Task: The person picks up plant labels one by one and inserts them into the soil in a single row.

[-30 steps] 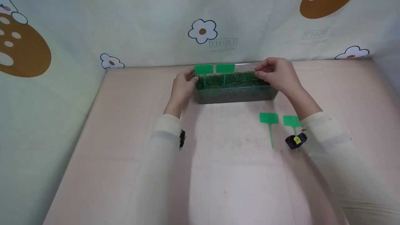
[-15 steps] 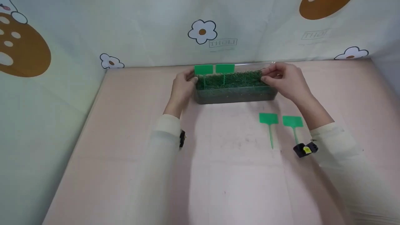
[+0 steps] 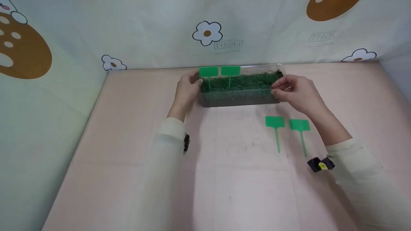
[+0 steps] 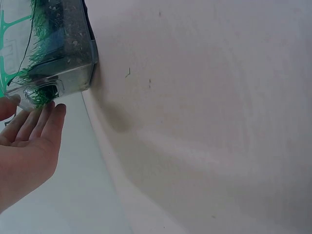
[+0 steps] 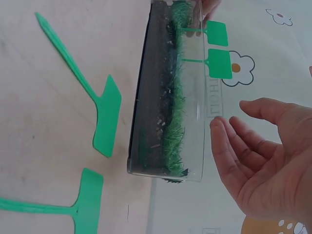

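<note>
A clear plastic box [image 3: 240,98] of dark soil and green grass [image 3: 247,81] stands at the back of the table. Two green plant labels, the left one [image 3: 208,72] and the right one [image 3: 230,71], stand upright in its left half. My left hand [image 3: 187,91] holds the box's left end, thumb at the rim and fingers against the end wall [image 4: 46,129]. Beside the box's right end, my right hand [image 3: 298,93] hovers with loosely bent fingers and nothing in it; the right wrist view shows a gap between its fingertips and the box.
Two more green plant labels lie flat in front of the box's right half, one [image 3: 275,122] left of the other [image 3: 299,124]. A patterned cloth wall [image 3: 160,38] rises close behind the box. Small dark specks dot the pinkish tabletop [image 3: 231,154].
My right hand has drawn back from the grass at the box's right end, moving rightward and closer to me. The left hand, the box and the labels stay put.
</note>
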